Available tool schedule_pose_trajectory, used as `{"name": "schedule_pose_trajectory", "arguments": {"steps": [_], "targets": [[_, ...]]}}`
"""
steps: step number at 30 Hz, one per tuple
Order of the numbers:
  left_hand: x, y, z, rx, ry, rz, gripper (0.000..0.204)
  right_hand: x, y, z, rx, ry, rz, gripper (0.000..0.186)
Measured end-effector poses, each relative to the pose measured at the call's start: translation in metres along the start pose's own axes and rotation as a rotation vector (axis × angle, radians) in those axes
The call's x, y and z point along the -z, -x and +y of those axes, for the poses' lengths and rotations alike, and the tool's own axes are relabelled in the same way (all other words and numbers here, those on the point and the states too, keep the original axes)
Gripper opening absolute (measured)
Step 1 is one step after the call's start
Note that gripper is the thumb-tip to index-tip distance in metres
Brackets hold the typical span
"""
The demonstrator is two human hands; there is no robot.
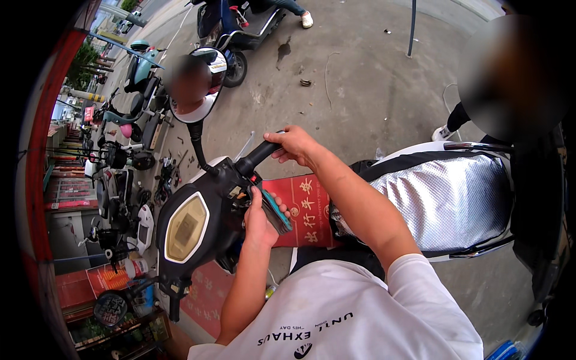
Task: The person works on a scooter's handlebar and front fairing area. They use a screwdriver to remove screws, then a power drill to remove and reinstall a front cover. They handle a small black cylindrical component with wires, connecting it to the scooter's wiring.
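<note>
An electric scooter's black front end (225,201), with a yellowed dial in a white frame, stands in front of me. My right hand (295,146) is at the outer end of the black handlebar grip (259,157), its thumb and fingers closing on it. Just below the handlebar, my left hand (262,222) is wrapped round a flat dark thing with a teal edge (275,210); its kind I cannot make out. A red switch (253,179) sits between the grip and my left thumb. Below both hands lies the red foot mat (306,210) with yellow lettering.
A round mirror (210,84) rises on a stalk from the handlebar. The scooter's seat (444,198) has a silver quilted cover. Several parked scooters (120,174) line the left; a dark scooter (240,30) stands ahead. Another person's shoe (443,133) shows at the right.
</note>
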State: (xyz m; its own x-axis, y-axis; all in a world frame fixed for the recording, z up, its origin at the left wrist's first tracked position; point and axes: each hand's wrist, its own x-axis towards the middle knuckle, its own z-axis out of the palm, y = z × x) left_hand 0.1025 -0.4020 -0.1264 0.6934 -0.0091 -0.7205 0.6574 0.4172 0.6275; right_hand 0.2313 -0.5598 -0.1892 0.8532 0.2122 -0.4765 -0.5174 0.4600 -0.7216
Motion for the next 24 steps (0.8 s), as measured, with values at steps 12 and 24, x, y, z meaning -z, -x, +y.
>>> {"name": "schedule_pose_trajectory", "arguments": {"steps": [12,24], "targets": [[0.004,-0.004,0.001,0.005,-0.070,-0.065,0.037,0.002,0.001,-0.005,-0.008,-0.003,-0.041,0.034],[0.011,-0.002,0.014,0.089,-0.115,-0.149,0.037,0.003,-0.003,-0.001,0.050,0.146,0.007,0.033]]}}
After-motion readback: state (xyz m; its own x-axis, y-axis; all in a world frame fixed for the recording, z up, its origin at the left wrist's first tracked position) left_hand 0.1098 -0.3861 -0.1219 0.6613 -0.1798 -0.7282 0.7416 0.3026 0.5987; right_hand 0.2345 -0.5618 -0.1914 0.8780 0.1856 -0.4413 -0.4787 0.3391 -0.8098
